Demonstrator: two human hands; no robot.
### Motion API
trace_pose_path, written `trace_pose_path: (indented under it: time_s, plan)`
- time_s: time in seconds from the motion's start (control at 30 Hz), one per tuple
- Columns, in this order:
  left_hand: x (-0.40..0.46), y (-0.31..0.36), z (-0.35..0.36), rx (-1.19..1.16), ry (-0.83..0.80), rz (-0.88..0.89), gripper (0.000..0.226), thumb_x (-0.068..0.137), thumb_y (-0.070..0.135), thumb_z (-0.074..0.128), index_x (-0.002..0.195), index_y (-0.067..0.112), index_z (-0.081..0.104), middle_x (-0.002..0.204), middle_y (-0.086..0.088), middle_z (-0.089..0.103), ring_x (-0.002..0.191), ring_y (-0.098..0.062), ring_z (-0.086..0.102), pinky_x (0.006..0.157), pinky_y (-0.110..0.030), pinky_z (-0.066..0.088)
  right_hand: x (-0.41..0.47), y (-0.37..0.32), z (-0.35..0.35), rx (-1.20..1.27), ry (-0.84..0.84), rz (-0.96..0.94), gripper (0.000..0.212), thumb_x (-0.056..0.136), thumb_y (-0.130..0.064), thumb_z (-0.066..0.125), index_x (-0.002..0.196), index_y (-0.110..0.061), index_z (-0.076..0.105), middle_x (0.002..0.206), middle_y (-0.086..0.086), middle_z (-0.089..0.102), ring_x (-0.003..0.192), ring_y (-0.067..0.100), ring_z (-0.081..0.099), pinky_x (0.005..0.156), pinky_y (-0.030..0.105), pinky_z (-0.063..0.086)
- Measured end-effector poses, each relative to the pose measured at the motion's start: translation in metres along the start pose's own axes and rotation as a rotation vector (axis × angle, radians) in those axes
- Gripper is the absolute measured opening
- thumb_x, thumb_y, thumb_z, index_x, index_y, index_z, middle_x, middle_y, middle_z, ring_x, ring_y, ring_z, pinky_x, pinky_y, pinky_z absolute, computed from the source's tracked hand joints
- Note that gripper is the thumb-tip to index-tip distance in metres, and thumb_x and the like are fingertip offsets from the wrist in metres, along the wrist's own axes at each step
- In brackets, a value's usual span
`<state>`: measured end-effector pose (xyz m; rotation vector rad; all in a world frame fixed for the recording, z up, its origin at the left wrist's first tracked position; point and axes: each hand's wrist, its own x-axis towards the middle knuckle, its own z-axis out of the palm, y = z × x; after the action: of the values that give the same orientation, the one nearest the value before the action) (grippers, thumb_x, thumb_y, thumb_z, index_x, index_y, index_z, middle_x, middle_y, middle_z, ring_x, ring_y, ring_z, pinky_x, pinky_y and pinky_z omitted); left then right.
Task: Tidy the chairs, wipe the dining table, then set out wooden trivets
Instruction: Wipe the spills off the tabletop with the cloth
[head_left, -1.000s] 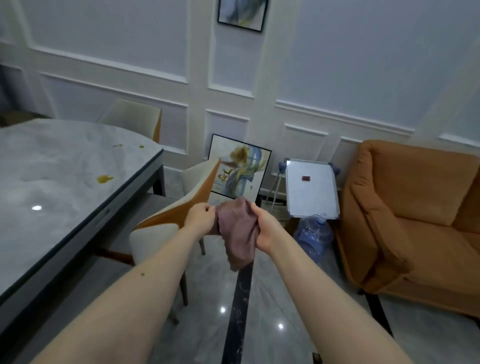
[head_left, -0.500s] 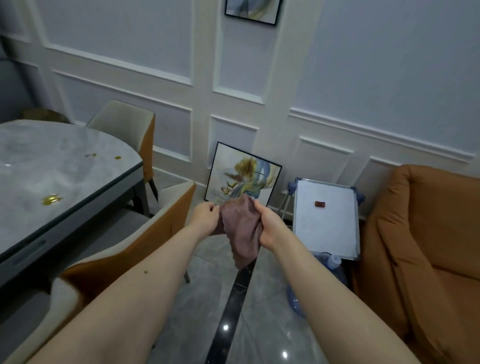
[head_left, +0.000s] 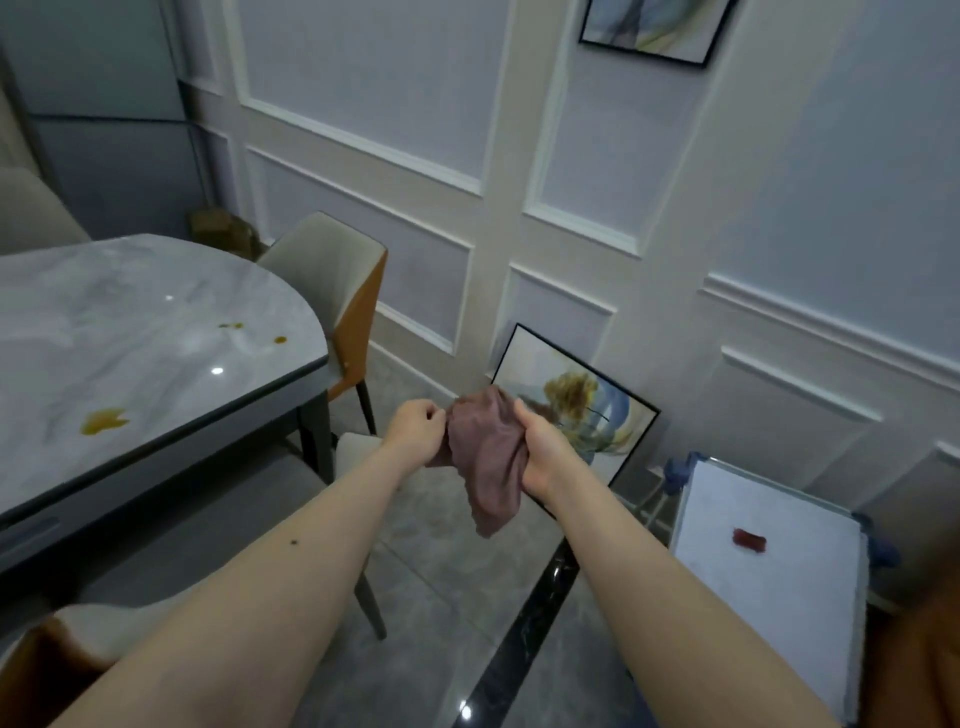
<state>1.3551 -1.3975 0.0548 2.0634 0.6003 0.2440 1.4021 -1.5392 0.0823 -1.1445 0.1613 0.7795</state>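
Note:
Both my hands hold a mauve cloth (head_left: 491, 462) in the air in front of me, above the floor. My left hand (head_left: 415, 428) pinches its left edge and my right hand (head_left: 540, 449) grips its right side; the cloth hangs down bunched between them. The grey marble dining table (head_left: 119, 332) lies to the left, with yellow-brown spills (head_left: 104, 420) on its top. One beige and orange chair (head_left: 337, 291) stands at the table's far end. A second chair (head_left: 47, 649) is below my left arm, tucked partly under the table. No trivets are in view.
A framed painting (head_left: 582, 410) leans on the panelled wall ahead. A white board (head_left: 769, 566) with a small red object lies at the right, beside an orange sofa edge (head_left: 914, 670). Grey tiled floor (head_left: 447, 597) with a black strip runs beneath my arms.
The view has swung left and up, bringing more of the table and the far chair into sight. My hands have stayed together on the cloth, shifting their grip on it slightly.

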Motion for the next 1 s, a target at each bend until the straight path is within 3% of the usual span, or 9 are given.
trace_pose_path:
  time_s: [0.13,0.23,0.37,0.43,0.53,0.73,0.87,1.0]
  plan:
    - [0.083,0.005,-0.003,-0.039,0.038,-0.092,0.040,0.100,0.015,0.037,0.061,0.010,0.039,0.067,-0.009,0.045,0.074,-0.024,0.047,0.065,-0.031,0.032,0.076,-0.043,0.017,-0.089,-0.075,0.048,0.048,0.102,-0.042,0.035,0.098,-0.004,0.066,0.083,0.013,0.074,0.088,0.027,0.064,0.077,0.037,0.052]
    - [0.130,0.010,-0.005,-0.073,0.067,-0.149,0.040,0.100,0.014,0.036,0.061,0.009,0.041,0.074,-0.013,0.049,0.077,-0.026,0.048,0.068,-0.034,0.038,0.123,-0.070,0.029,-0.110,-0.111,0.069,0.049,0.103,-0.042,0.035,0.098,-0.004,0.066,0.082,0.013,0.074,0.087,0.027,0.064,0.076,0.037,0.052]
    - [0.190,0.007,-0.010,-0.059,0.119,-0.184,0.035,0.100,0.016,0.035,0.070,0.005,0.049,0.078,-0.011,0.050,0.082,-0.026,0.049,0.072,-0.033,0.037,0.189,-0.099,0.047,-0.151,-0.119,0.089,0.047,0.101,-0.042,0.039,0.105,-0.002,0.065,0.099,0.016,0.069,0.090,0.028,0.064,0.080,0.038,0.052]
    - [0.221,0.001,-0.016,-0.047,0.174,-0.202,0.033,0.101,0.018,0.035,0.082,0.001,0.056,0.085,-0.011,0.053,0.087,-0.028,0.052,0.074,-0.033,0.037,0.224,-0.109,0.060,-0.179,-0.135,0.111,0.046,0.101,-0.041,0.040,0.106,-0.002,0.064,0.101,0.017,0.067,0.090,0.029,0.063,0.085,0.040,0.051]
    - [0.273,-0.018,-0.025,-0.033,0.281,-0.275,0.032,0.102,0.022,0.035,0.081,0.006,0.053,0.089,-0.011,0.055,0.085,-0.025,0.051,0.073,-0.030,0.037,0.287,-0.120,0.085,-0.271,-0.187,0.179,0.046,0.101,-0.040,0.041,0.109,-0.001,0.064,0.100,0.017,0.067,0.092,0.030,0.064,0.092,0.041,0.048]
    - [0.352,-0.050,-0.042,-0.071,0.501,-0.424,0.033,0.101,0.021,0.039,0.082,0.002,0.057,0.099,-0.022,0.063,0.090,-0.031,0.056,0.072,-0.029,0.036,0.394,-0.143,0.137,-0.402,-0.360,0.296,0.047,0.102,-0.035,0.041,0.128,0.001,0.057,0.128,0.020,0.059,0.122,0.032,0.055,0.108,0.042,0.040]
    - [0.387,-0.066,-0.059,-0.128,0.643,-0.537,0.036,0.101,0.021,0.040,0.095,-0.007,0.062,0.105,-0.025,0.063,0.098,-0.035,0.057,0.075,-0.032,0.038,0.450,-0.153,0.179,-0.527,-0.468,0.363,0.041,0.100,-0.032,0.049,0.122,0.000,0.060,0.122,0.018,0.063,0.117,0.030,0.059,0.104,0.041,0.044]
    - [0.396,-0.093,-0.084,-0.189,0.782,-0.645,0.031,0.100,0.023,0.043,0.105,-0.002,0.060,0.110,-0.019,0.061,0.093,-0.024,0.051,0.075,-0.028,0.035,0.483,-0.135,0.227,-0.589,-0.575,0.446,0.035,0.099,-0.030,0.051,0.110,0.000,0.065,0.111,0.014,0.067,0.106,0.027,0.063,0.101,0.036,0.046]
